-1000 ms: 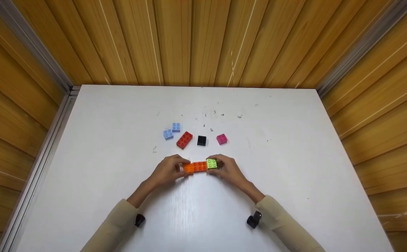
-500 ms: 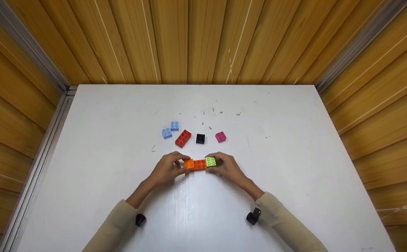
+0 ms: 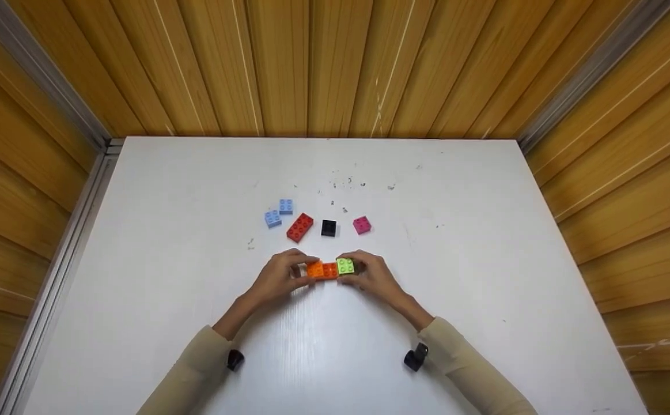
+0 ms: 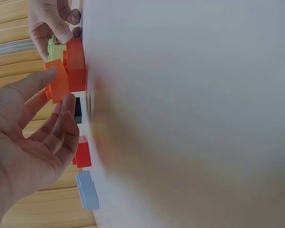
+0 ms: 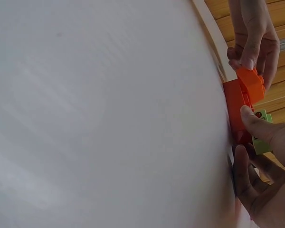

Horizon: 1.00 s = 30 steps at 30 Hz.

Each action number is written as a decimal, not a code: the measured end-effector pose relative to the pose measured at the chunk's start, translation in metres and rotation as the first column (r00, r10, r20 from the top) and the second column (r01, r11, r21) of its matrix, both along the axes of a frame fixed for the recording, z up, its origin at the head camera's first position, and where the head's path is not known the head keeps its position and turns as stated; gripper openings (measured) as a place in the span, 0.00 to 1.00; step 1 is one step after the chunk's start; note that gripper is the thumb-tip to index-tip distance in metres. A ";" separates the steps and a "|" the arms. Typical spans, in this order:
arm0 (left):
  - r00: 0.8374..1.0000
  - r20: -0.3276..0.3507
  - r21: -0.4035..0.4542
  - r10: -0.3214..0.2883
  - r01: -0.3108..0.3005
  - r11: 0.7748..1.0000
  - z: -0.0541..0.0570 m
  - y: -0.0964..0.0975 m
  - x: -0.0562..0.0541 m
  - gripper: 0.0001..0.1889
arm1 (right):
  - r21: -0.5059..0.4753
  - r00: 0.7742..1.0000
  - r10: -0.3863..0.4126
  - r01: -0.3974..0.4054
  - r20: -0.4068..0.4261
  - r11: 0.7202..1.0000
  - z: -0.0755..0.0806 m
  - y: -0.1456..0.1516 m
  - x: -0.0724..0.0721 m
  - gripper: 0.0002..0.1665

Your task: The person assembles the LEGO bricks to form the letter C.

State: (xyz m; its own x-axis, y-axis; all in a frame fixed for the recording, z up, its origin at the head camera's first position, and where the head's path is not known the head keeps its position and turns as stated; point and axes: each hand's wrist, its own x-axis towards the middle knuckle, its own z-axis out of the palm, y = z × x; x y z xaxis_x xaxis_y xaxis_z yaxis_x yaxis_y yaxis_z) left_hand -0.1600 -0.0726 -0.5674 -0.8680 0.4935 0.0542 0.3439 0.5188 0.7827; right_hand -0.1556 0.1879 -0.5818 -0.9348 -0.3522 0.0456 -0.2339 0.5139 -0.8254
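My left hand [image 3: 277, 275] pinches an orange building brick [image 4: 59, 81] between thumb and fingers. That brick sits tilted over the left part of a longer red-orange brick [image 5: 235, 105], whose studs show in the head view between the orange brick and a lime green brick [image 3: 345, 266]. The green brick stands on the right end of the red-orange one and bears a printed mark. My right hand [image 3: 376, 278] grips this right end, its thumb [image 5: 256, 124] against the red-orange brick's side. Whether the orange brick's studs are locked in cannot be seen.
Beyond the hands lie two light blue bricks [image 3: 273, 218], a red brick [image 3: 300, 227], a black brick [image 3: 328, 228] and a magenta brick [image 3: 362, 225]. All rest on a white table [image 3: 455, 242]. Wood-patterned walls [image 3: 335, 69] stand behind and at both sides.
My left hand has lifted the orange brick slightly and shifted it right over the red-orange brick, nearer the green one. My right hand keeps its grip in nearly the same place.
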 end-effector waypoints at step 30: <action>0.989 -0.116 -0.112 0.096 -0.109 0.988 0.000 0.014 0.002 0.20 | 0.012 1.000 -0.017 0.018 -0.015 1.000 -0.001 -0.001 0.000 0.24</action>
